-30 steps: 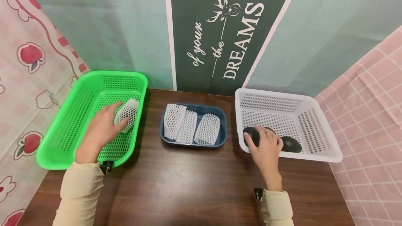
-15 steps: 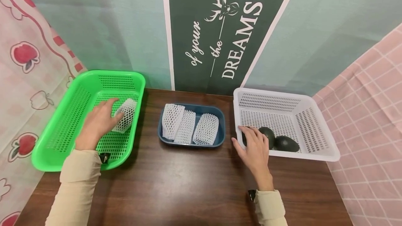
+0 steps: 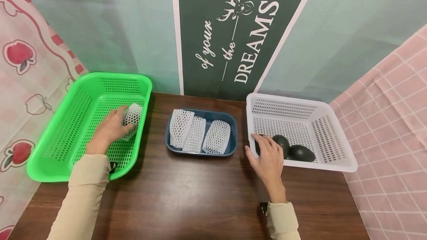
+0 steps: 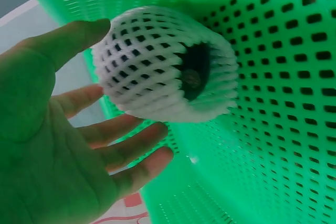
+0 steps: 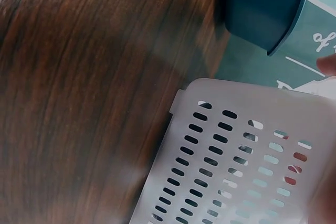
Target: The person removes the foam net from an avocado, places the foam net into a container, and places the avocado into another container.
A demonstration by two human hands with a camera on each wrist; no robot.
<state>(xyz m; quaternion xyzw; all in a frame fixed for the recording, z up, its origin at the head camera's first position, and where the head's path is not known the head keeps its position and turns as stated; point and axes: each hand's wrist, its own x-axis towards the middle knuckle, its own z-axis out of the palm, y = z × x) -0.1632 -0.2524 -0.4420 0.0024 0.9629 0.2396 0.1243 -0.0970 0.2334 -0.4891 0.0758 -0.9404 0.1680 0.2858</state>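
Observation:
In the green basket point(image 3: 146, 95), my left hand point(image 3: 108, 129) is beside an avocado in a white foam net point(image 4: 142, 66). In the left wrist view, the thumb and forefinger tips are at the net's near end. The other fingers extend below it, mostly straight. The avocado's dark stem end shows through the net's opening. My right hand point(image 3: 268, 160) lies over the left front corner of the white basket point(image 3: 333, 166), fingers inside and thumb outside the rim. A dark avocado is mostly hidden under those fingers. Two more avocados, one rear point(image 3: 281, 144) and one right point(image 3: 301, 153), lie beside it.
Between the baskets stands a dark blue tray point(image 3: 201, 154) with three white foam nets point(image 3: 217, 136). All stand on a brown wood table point(image 3: 186, 195). Patterned cloths hang behind and at both sides, close to the baskets.
My right hand, earlier around an avocado, has shifted left to the white basket's rim, with the fingers loosened. My left hand drew slightly back, then came in closer to the netted avocado.

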